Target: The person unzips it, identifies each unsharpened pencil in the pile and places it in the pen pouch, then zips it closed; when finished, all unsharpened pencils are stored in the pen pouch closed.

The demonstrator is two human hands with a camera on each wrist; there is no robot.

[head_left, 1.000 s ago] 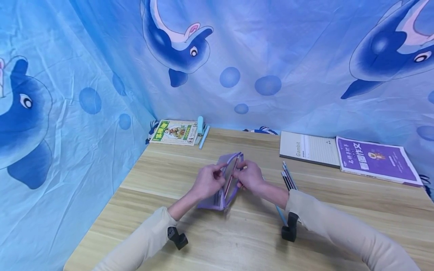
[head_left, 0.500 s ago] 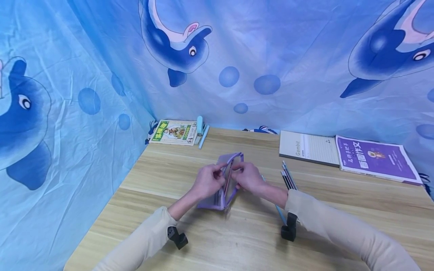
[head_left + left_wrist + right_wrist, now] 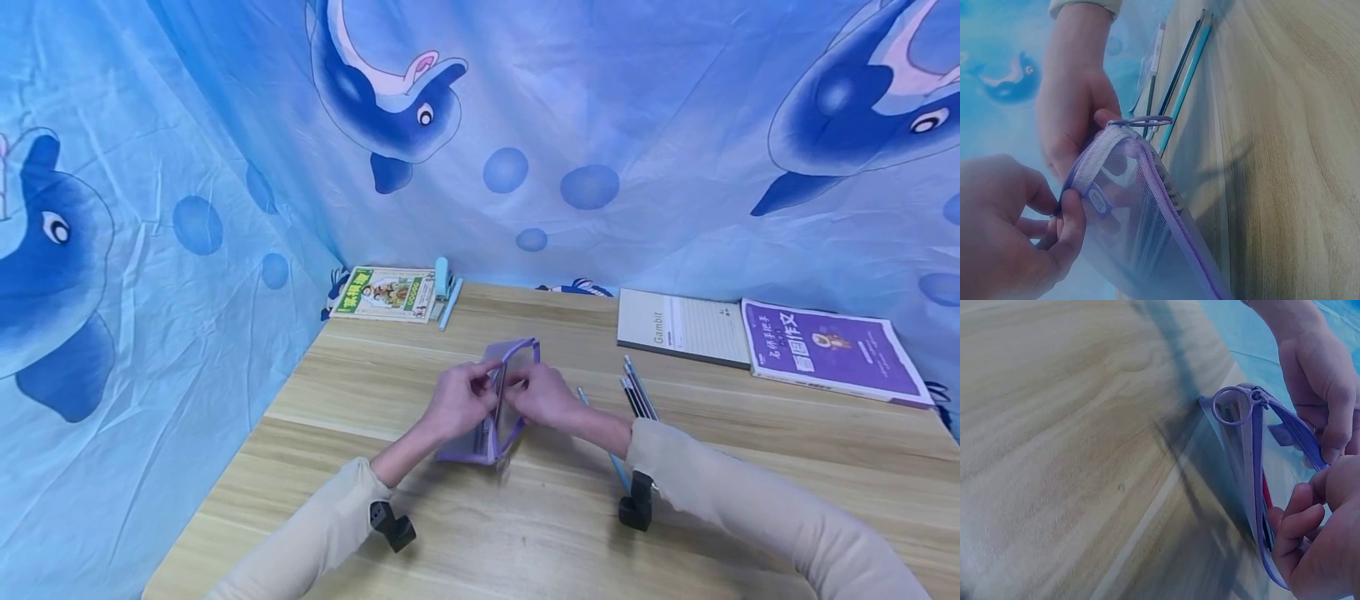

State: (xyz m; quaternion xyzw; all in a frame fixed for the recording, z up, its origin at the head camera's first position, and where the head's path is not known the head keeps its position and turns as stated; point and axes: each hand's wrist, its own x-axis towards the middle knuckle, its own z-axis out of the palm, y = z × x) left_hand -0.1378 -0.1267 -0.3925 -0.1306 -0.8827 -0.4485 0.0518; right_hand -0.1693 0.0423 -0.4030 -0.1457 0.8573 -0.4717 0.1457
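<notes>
A purple-trimmed mesh pencil case [image 3: 468, 446] stands unzipped on the table, its opening facing up and to the right. With thumb and fingertips my left hand [image 3: 459, 402] pinches the left rim; the left wrist view shows this pinch [image 3: 1063, 206] near a small label. Across the opening, my right hand [image 3: 547, 396] has curled fingers [image 3: 1297, 525] on the right rim, their tips right beside a red strip and dark slim items inside. A zipper with a round ring pull [image 3: 1232, 406] hangs at the near end. Pencil-like shapes show through the mesh.
Several pencils [image 3: 637, 387] lie right of the case, with a blue pencil [image 3: 618, 471] under the right forearm. At the back are a booklet [image 3: 386, 293], a stapler [image 3: 442, 277], a light-blue stick [image 3: 452, 303], a notebook [image 3: 682, 327] and a purple book [image 3: 832, 350].
My right hand has shifted slightly left and down into the opening. The red slim item has swung toward the left rim and shows less. The left hand keeps its pinch.
</notes>
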